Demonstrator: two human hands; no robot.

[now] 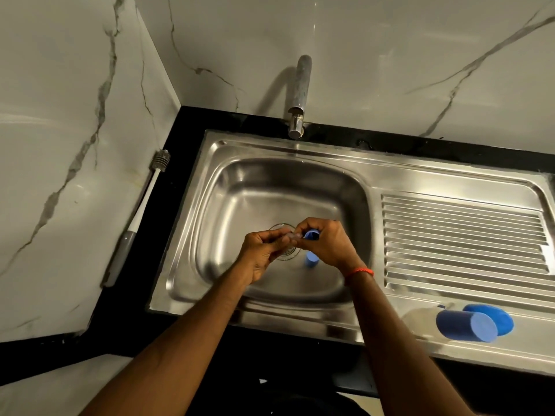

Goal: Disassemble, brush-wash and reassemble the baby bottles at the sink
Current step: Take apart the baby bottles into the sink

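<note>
Meeting above sink basin (240, 190), left hand (264, 253) pinching clear teat (289, 237), right hand (330, 244) gripping blue collar ring (311, 235), blue bottle (462, 325) lying on drainboard (462, 229), bottle brush (144, 205) against wall (60, 145).

over the sink (240, 190) at frame centre, the left hand (260, 255) pinches a clear teat (289, 236), the right hand (329, 244) a blue collar (312, 234); a brush (141, 205) leans far left.

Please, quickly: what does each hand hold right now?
Left hand: pinches a clear piece.
Right hand: grips a blue part.
</note>
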